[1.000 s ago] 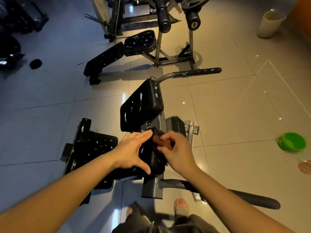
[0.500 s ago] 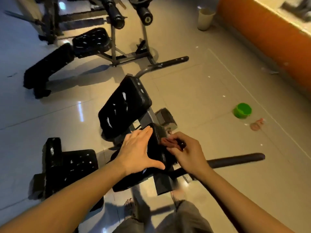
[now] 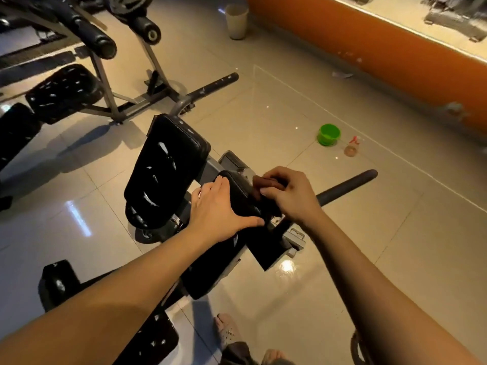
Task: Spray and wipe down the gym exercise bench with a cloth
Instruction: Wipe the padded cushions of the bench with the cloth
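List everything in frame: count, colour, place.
large pad: 1, black, centre
small pad: 1, black, under both hands
cloth: 1, brown, small pad's right edge
handle bars: 2, dark, far end and right side
second bench: 1, black, upper left
tub: 1, green, floor right
spray bottle: 1, clear, red top, beside tub
bin: 1, beige, floor, top
left hand: 1, flat on small pad
right hand: 1, holds cloth

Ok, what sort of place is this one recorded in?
Most likely a gym: a black padded exercise bench on a steel frame with a cloth held against it, and a second padded bench with foam roller pads behind, on a glossy tiled floor.
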